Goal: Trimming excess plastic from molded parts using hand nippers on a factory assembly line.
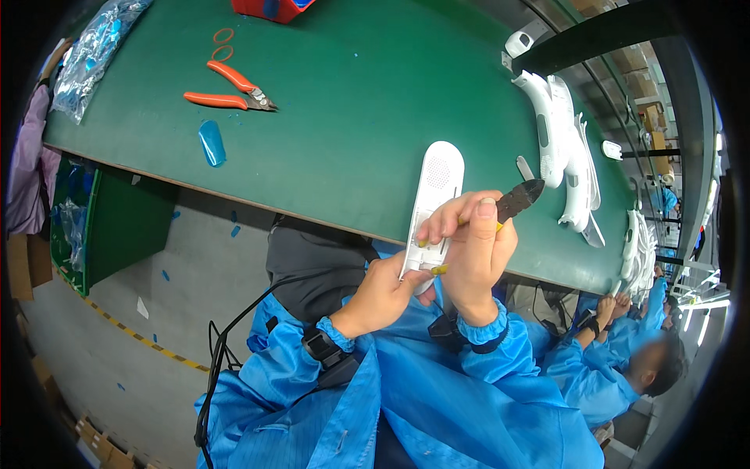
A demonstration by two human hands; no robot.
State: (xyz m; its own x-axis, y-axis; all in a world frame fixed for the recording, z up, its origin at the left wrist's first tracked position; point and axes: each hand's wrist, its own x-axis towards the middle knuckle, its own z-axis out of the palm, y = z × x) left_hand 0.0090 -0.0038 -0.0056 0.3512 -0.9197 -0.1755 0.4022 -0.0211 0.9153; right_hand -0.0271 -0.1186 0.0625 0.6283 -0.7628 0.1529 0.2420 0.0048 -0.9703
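A long white plastic housing [440, 176] with rounded ends and a patch of small holes stands tilted over the near edge of the green table. My left hand [376, 295] grips its lower end, fingers closed. Closed round a pair of pliers [520, 198] with dark jaws and yellow handles is my right hand [478, 254]. The jaws point up and to the right, away from the housing. My right fingers lie in front of the housing's lower half and hide part of it.
Orange-handled cutters [231, 91], a blue film-like piece [212, 143] and thin orange rings [223, 45] lie on the green table [328, 102]. A plastic bag [98, 55] lies far left; white housings [553, 129] lie right. A co-worker in blue [609, 367] works at right.
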